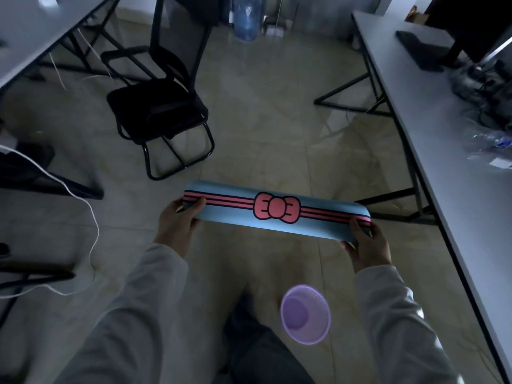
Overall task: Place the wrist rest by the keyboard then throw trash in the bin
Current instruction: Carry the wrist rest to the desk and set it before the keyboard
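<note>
Purple bin (305, 314) sits on the floor just below the person's right forearm, mouth up, nothing visible inside it (interior is dim, so a small scrap could be missed). Wrist rest (277, 210), blue with pink stripes and a bow, is held in the air over the tiled floor (263, 106), level-ish, tilted down slightly toward the right. Left hand (177, 225) clamps its left end, thumb on top, fingers curled under. Right hand (365, 239) grips the right end the same way, thumb over the stripe. Long grey table (432, 134) runs along the right side, its near edge close to the rest's right end; a dark flat slab at its far end may be the keyboard (418, 49), plus cables and some clear plastic wrap (490, 142) nearer. Black chair (160, 106) stands ahead left, well apart from the rest. Wide open floor between chair and table, bin the only thing near the feet
</note>
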